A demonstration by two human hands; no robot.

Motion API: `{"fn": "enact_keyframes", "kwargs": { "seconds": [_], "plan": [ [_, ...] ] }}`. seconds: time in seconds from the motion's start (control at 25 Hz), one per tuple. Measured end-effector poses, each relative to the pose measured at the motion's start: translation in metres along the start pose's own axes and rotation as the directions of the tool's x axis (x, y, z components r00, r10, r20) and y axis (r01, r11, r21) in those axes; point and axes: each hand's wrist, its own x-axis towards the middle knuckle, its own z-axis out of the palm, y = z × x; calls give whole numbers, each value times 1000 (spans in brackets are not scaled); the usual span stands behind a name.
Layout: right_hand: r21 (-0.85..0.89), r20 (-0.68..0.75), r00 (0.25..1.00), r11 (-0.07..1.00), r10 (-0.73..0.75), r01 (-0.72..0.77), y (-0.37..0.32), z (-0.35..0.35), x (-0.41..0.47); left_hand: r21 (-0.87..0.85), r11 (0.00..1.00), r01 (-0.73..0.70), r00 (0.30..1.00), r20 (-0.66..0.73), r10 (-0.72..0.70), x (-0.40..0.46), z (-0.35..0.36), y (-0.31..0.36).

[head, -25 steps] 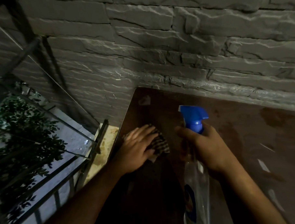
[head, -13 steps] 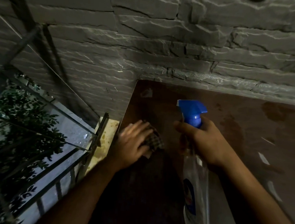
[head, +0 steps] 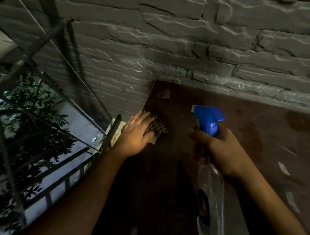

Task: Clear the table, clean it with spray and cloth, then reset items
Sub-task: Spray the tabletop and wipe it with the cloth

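Pressing one cloth (head: 157, 128), left hand (head: 138, 134); right hand (head: 221, 148) gripping one spray bottle (head: 211, 177).

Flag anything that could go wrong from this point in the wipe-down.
The left hand presses the checked cloth right at the table edge, beside the railing; a stroke outward could push the cloth off and over the drop. The right hand grips the spray bottle by its neck while it tilts; it might slip or spray by accident. The dim light may hide the remaining wet patches.
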Motion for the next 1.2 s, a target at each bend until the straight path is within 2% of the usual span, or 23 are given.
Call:
{"fn": "enact_keyframes", "kwargs": {
  "seconds": [0.04,0.12,0.24,0.28,0.32,0.36,0.44,0.48,0.52,0.64,0.68,0.76,0.84,0.88,0.96,1.04,1.08,1.12,1.2],
  "plan": [
    [-1,9,1000,1000,-9,9,3,3,0,-12,997,74,997,25,-74,19,-2,5],
    [11,35,999,1000,-22,22,10,8,-3,19,996,82,996,40,-83,22,7,35],
    [40,98,995,999,-26,22,15,7,-14,13,985,-175,983,58,174,-47,26,66],
    [40,113,993,999,-18,13,16,4,-18,15,984,-176,983,48,175,-66,26,59],
    [40,121,993,999,-8,3,17,-1,-22,23,994,-107,994,17,107,-71,25,47],
    [38,127,992,999,-3,-1,19,-4,-25,20,999,27,999,-25,-26,-64,22,35],
    [19,145,989,1000,-15,12,23,-6,-30,-15,951,308,949,-71,-308,-38,10,27],
    [8,155,988,1000,-29,28,24,-6,-33,-28,932,361,930,-69,-362,-30,8,37],
    [0,163,986,999,-43,44,26,-6,-35,-33,944,327,942,-68,-328,-30,11,55],
    [5,183,981,998,-67,67,29,-9,-47,-35,999,15,1000,-4,-15,-96,36,104],
    [8,181,981,998,-64,64,31,-12,-49,-29,1000,-1,1000,-6,0,-118,37,97],
    [-15,188,980,998,-60,64,36,-17,-50,-50,987,155,985,-69,-158,-119,31,66],
    [-32,183,981,997,-66,73,41,-19,-51,-51,927,371,922,-99,-374,-90,18,47],
    [-37,176,982,996,-73,81,42,-19,-52,-37,908,417,903,-100,-418,-78,16,53],
    [-50,170,982,995,-78,87,45,-19,-57,-25,952,304,949,-84,-305,-83,25,89],
    [-39,181,982,997,-61,69,47,-20,-60,-40,996,86,996,-20,-87,-128,39,118],
    [-28,183,982,998,-52,58,50,-20,-61,-34,998,57,998,-16,-57,-151,41,115],
    [-21,181,982,998,-47,52,53,-20,-60,-50,995,86,995,-52,-89,-159,38,102],
    [-30,180,983,998,-44,50,58,-17,-58,-63,962,267,957,-104,-273,-138,30,70]
  ]
}}
